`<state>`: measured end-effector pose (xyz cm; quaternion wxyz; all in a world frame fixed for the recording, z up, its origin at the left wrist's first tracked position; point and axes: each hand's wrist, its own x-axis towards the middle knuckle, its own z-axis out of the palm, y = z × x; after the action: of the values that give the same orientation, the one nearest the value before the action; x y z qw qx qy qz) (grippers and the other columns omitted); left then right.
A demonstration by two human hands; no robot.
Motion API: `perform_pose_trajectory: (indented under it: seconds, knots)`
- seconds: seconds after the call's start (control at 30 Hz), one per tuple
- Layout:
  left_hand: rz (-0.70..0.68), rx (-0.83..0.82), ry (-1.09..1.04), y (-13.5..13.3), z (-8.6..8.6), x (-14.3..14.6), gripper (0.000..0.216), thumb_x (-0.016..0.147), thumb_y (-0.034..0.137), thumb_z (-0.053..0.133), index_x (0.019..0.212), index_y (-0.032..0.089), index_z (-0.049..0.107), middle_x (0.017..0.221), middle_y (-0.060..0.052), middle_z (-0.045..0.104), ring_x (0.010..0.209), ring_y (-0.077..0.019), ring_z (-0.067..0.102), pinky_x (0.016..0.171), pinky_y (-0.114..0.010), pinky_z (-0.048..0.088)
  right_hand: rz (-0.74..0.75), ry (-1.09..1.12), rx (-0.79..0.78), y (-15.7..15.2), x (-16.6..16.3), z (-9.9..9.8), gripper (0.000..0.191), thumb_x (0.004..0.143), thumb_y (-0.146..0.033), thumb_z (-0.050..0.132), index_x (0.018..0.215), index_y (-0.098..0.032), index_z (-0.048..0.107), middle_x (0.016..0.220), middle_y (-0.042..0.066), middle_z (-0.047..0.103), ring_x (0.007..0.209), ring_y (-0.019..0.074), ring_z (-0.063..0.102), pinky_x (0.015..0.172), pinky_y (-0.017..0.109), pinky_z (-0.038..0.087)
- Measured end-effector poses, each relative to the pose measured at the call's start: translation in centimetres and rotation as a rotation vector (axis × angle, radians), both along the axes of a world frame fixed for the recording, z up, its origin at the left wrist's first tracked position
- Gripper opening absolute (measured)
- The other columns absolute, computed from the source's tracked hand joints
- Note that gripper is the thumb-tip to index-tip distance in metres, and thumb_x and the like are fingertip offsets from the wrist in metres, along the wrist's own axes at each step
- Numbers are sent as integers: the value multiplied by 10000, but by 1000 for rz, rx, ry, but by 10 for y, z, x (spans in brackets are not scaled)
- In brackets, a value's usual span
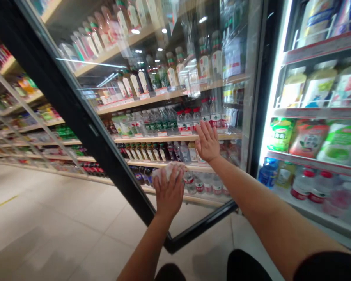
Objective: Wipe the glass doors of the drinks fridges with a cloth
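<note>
Glass door [117, 171] backs the left hand [169, 194] (over 1 cloth [178, 169]) and right hand [207, 143].

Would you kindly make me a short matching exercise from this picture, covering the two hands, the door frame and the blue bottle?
Column one:
1. Left hand
2. Right hand
3. Door frame
4. Blue bottle

Column two:
A. Black, around a pane of glass
B. Spread over a pale cloth
C. Low in the lit fridge at the picture's right
D. The higher hand in the picture, with no cloth seen under it

Right pairs: 1-B, 2-D, 3-A, 4-C
</note>
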<state>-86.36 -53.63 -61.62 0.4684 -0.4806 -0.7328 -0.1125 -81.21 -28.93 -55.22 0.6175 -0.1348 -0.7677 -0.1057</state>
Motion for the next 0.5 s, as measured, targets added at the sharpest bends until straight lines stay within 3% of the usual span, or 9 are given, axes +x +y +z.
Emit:
perform_pose_trajectory:
  seconds: [0.07,0.13,0.3,0.37,0.43,0.5]
  knots:
    - [-28,-90,41,-3,-20,-1,609,961,318,589,1538,306,394,1558,-7,436,1557,-282,5,1276,-577,39,-5,2,6,0,1,0,558,1013,-358,272,1514,-186,449,1590,76,424,1543,210,227,1262,443,145]
    - [-32,-71,83,-3,-6,-7,612,966,317,584,1544,321,379,1555,-1,442,1559,-271,20,1277,-568,23,2,-8,-2,1,1,0,567,1011,-361,265,1523,-183,433,1595,76,416,1546,213,215,1262,448,148]
    - [2,239,29,7,108,-20,643,969,332,571,1567,314,334,1643,-54,278,1550,-371,-10,1227,-678,60,33,-43,-63,0,1,0,599,1002,-385,259,1563,-202,360,1618,64,377,1555,228,181,1267,476,140]
    - [21,307,13,15,127,-17,624,970,335,563,1558,315,356,1662,-59,224,1544,-400,-38,1204,-714,66,39,-50,-70,0,1,0,600,1002,-390,258,1566,-209,353,1620,59,374,1555,229,183,1267,479,138]
    - [-16,245,38,23,114,-10,603,966,319,566,1542,324,388,1654,-49,254,1546,-386,-46,1207,-712,54,43,-40,-65,0,1,-1,596,1004,-388,256,1562,-208,362,1615,63,382,1553,227,192,1266,476,142]
    - [-119,44,90,29,80,-4,591,960,298,576,1527,334,412,1619,-26,342,1557,-328,17,1244,-646,39,46,-21,-52,0,1,0,589,1007,-384,255,1552,-200,383,1605,74,399,1549,228,207,1262,473,152]
